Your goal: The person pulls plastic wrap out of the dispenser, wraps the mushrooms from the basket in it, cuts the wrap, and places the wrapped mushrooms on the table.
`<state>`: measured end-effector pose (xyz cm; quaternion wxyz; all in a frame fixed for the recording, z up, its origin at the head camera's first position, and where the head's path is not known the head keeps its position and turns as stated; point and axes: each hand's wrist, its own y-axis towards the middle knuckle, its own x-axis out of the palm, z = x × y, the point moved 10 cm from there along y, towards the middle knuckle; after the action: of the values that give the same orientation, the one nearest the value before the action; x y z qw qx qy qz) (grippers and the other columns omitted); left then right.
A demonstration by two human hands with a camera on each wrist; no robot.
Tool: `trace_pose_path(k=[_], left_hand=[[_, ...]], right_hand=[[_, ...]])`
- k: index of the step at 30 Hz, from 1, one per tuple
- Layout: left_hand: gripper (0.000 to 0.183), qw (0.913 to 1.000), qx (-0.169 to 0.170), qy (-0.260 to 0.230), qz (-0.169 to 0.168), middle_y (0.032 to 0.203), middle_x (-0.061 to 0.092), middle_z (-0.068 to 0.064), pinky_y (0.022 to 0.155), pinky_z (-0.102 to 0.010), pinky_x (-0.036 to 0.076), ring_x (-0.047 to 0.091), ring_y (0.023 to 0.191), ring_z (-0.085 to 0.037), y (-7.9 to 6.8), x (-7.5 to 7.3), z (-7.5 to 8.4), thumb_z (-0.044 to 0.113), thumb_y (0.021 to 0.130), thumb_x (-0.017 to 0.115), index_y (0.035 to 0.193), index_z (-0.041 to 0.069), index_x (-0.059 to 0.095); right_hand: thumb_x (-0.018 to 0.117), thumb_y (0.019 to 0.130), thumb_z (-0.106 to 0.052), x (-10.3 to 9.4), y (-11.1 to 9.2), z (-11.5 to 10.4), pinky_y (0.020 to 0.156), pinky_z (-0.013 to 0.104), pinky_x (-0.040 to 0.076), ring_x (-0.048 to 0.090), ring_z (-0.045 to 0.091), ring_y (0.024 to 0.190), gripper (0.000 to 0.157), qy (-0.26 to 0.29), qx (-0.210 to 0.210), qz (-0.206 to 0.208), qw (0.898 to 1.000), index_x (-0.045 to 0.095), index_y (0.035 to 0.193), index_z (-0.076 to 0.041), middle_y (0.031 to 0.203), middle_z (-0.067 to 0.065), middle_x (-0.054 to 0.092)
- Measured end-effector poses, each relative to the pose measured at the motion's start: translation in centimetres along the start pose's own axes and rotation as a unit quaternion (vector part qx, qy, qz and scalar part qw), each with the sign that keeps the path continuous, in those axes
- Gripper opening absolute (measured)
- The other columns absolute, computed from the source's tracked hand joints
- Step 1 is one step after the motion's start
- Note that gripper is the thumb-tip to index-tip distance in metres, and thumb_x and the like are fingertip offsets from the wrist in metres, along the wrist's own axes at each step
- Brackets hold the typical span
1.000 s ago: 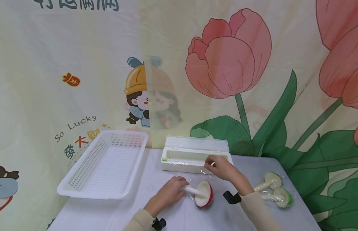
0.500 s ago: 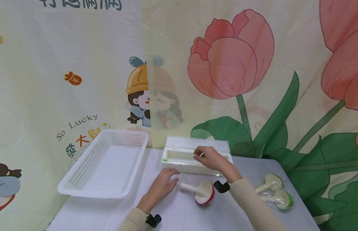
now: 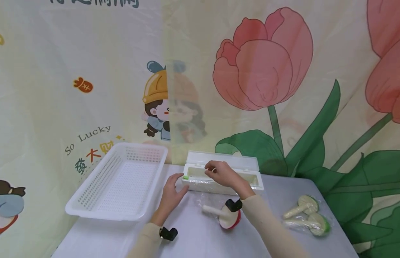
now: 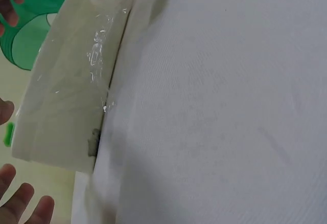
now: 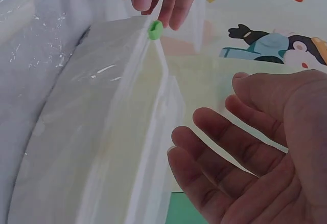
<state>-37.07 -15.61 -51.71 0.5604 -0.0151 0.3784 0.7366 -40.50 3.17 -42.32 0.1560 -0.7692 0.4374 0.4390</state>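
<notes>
At the back of the table stands a long white box [image 3: 200, 185] with its lid raised; it looks like a cling film dispenser. My left hand [image 3: 170, 192] is at its left end, thumb and fingers spread around the corner beside the green slider [image 5: 156, 29]; contact is hard to tell. My right hand [image 3: 223, 175] hovers over the box opening, fingers loosely bent and holding nothing. Clear film [image 4: 97, 50] hangs down the box front onto the table. In front lies a mushroom-shaped item [image 3: 229, 220] with a white handle, pale flat face and red back, partly behind the right wrist camera.
Two similar items in clear film, one with a plainly green back [image 3: 319, 224], lie at the right of the table. A white perforated basket [image 3: 103, 216] stands at the left. A printed backdrop [image 3: 193, 36] hangs right behind the table.
My left hand has left the red-backed item's handle and moved up to the box's left end. The right hand has shifted left above the box. The item stays on the table.
</notes>
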Motion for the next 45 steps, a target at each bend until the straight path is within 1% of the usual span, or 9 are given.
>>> trace_pose_path(k=[2,8,14,19,25,30,32,37,45], left_hand=[[0.054,0.9999,-0.013,-0.006,-0.008,0.135,0.061,-0.021,0.085,-0.053,0.058,0.059,0.125,-0.039,0.2,0.2,-0.6,0.014,0.084,0.084,0.132,0.002,0.063],[0.064,0.9977,-0.052,-0.029,-0.034,0.143,0.057,-0.021,0.092,-0.054,0.057,0.056,0.130,-0.041,0.8,1.0,-2.2,0.020,0.086,0.084,0.141,0.004,0.057],[0.067,0.9924,-0.091,-0.062,-0.056,0.148,0.054,-0.020,0.098,-0.057,0.054,0.051,0.135,-0.042,1.0,1.9,-3.4,0.028,0.088,0.083,0.145,0.008,0.054],[0.072,0.9899,-0.103,-0.071,-0.067,0.154,0.051,-0.017,0.099,-0.056,0.054,0.053,0.135,-0.042,1.1,2.7,-4.0,0.031,0.089,0.082,0.151,0.013,0.050],[0.070,0.9862,-0.117,-0.088,-0.077,0.149,0.055,-0.022,0.086,-0.042,0.061,0.068,0.116,-0.039,1.1,3.4,-4.6,0.032,0.090,0.081,0.151,0.016,0.052],[0.065,0.9837,-0.120,-0.107,-0.081,0.146,0.057,-0.023,0.075,-0.031,0.061,0.075,0.097,-0.034,1.2,3.7,-4.7,0.026,0.090,0.082,0.148,0.018,0.055],[0.064,0.9843,-0.117,-0.104,-0.081,0.146,0.059,-0.020,0.078,-0.031,0.061,0.074,0.104,-0.034,1.3,3.8,-4.7,0.025,0.090,0.082,0.147,0.020,0.055],[0.061,0.9847,-0.125,-0.094,-0.076,0.148,0.059,-0.014,0.092,-0.042,0.060,0.061,0.130,-0.037,1.6,4.0,-5.2,0.024,0.089,0.082,0.144,0.024,0.058],[0.062,0.9839,-0.133,-0.091,-0.076,0.145,0.061,-0.017,0.092,-0.046,0.059,0.064,0.126,-0.036,1.5,3.8,-5.4,0.027,0.087,0.084,0.144,0.025,0.059]], right_hand=[[0.065,0.101,-0.017,0.4,0.2,0.3,0.085,0.037,0.059,0.073,0.023,0.095,0.022,0.009,0.012,-0.001,1.000,0.069,0.117,-0.002,0.104,0.009,0.074],[0.064,0.102,-0.016,1.7,0.8,1.1,0.089,0.040,0.059,0.071,0.027,0.101,0.024,0.031,0.034,-0.008,0.999,0.069,0.120,-0.001,0.108,0.010,0.073],[0.064,0.101,-0.016,3.2,1.8,0.7,0.089,0.040,0.059,0.072,0.027,0.100,0.026,0.034,0.010,-0.002,0.999,0.068,0.120,0.001,0.108,0.011,0.074],[0.065,0.101,-0.016,4.5,2.7,-0.3,0.090,0.041,0.058,0.071,0.028,0.102,0.028,0.036,-0.009,0.008,0.999,0.068,0.121,0.002,0.111,0.013,0.074],[0.066,0.099,-0.015,6.0,3.9,-1.1,0.090,0.041,0.059,0.072,0.029,0.104,0.029,0.055,-0.020,0.008,0.998,0.069,0.122,0.002,0.115,0.015,0.074],[0.066,0.098,-0.013,7.1,4.5,-0.9,0.090,0.038,0.059,0.072,0.029,0.104,0.027,0.065,-0.021,0.015,0.998,0.071,0.120,0.002,0.117,0.015,0.074],[0.067,0.097,-0.011,7.4,4.6,-0.6,0.088,0.036,0.059,0.073,0.028,0.102,0.025,0.067,-0.022,0.022,0.997,0.072,0.118,0.002,0.116,0.014,0.074],[0.069,0.097,-0.010,7.7,4.9,0.0,0.081,0.030,0.058,0.073,0.025,0.094,0.019,0.068,-0.027,0.055,0.996,0.074,0.111,0.001,0.109,0.013,0.076],[0.072,0.096,-0.013,8.2,5.0,0.9,0.080,0.027,0.056,0.070,0.020,0.091,0.014,0.078,-0.010,0.075,0.994,0.078,0.104,-0.003,0.100,0.009,0.076]])
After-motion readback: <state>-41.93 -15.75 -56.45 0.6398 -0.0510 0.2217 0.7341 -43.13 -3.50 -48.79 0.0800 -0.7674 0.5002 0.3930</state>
